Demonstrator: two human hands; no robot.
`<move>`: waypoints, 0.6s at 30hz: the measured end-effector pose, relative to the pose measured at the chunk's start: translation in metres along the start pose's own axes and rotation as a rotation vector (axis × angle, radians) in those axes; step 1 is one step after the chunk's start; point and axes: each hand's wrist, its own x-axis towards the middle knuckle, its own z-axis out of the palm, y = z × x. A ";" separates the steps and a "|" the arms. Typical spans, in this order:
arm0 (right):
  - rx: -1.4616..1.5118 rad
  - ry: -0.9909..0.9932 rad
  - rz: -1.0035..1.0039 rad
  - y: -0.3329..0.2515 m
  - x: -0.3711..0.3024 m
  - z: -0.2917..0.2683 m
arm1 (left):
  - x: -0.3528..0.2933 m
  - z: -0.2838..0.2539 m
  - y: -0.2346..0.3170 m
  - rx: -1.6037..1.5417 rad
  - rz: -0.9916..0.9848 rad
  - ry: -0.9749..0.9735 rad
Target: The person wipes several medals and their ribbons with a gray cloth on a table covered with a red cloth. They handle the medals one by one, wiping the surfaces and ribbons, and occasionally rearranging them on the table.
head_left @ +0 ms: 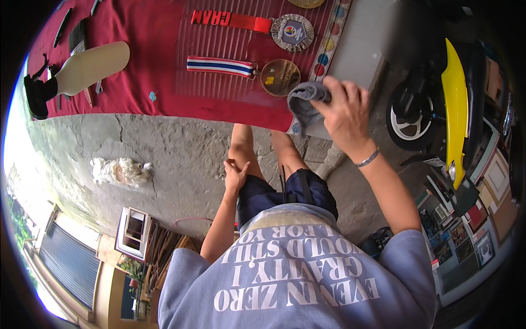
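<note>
Fingers of the right hand point(346, 112) clamp a crumpled grey cloth point(304, 104) beside the round bronze medal point(280, 77). The left hand point(235, 174) lies open on the knee, apparently empty. A careless swipe could drag the medal off the red cloth point(153, 60).

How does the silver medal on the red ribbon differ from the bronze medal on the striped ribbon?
The silver medal on the red ribbon has a scalloped rim and a coloured centre; the bronze medal on the striped ribbon is plain, round and darker. The bronze one lies beside the grey cloth gripped by the right hand; the silver lies farther off. Both lie flat on the red cloth.
</note>
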 end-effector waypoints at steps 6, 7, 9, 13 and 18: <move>-0.179 0.077 0.008 0.021 0.034 0.004 | 0.000 0.003 -0.012 -0.037 -0.008 -0.021; -0.193 0.089 -0.010 0.023 0.037 0.005 | 0.000 0.003 -0.010 -0.040 -0.008 -0.022; -0.180 0.061 -0.043 0.025 0.039 0.004 | 0.001 0.001 -0.007 -0.045 -0.010 -0.021; -0.106 -0.011 -0.076 0.012 0.012 0.000 | 0.001 -0.001 -0.007 -0.045 -0.029 -0.034; -0.132 -0.081 -0.090 -0.007 -0.017 0.004 | 0.002 -0.001 -0.005 -0.046 -0.051 -0.042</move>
